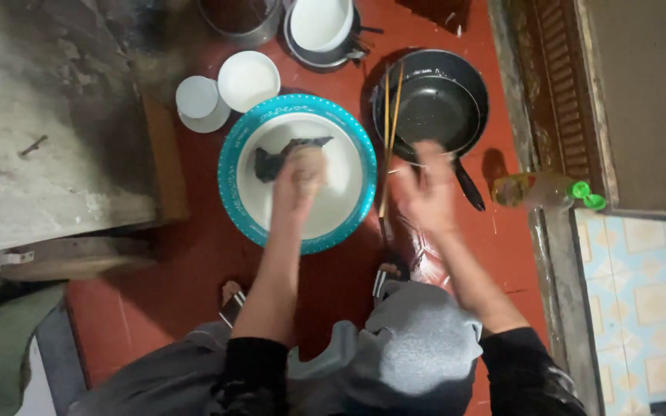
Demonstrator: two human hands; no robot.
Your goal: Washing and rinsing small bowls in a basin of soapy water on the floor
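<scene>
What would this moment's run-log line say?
left hand: grips dark cloth in teal-rimmed basin | right hand: blurred, open, beside chopsticks | black pan beyond

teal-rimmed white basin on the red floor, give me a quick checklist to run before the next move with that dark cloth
1. Left hand grips the dark crumpled cloth: ok, fist closed on it.
2. Cloth is inside the teal-rimmed white basin: ok.
3. Right hand is free: cannot tell, it is blurred.
4. Wooden chopsticks stay clear of the basin: not ok, they lie at its right rim, across the black frying pan.
5. Yellowish plastic bottle with green cap is upright: not ok, it lies on its side.
6. Small white bowl is out of the way: ok, beyond the basin.
</scene>
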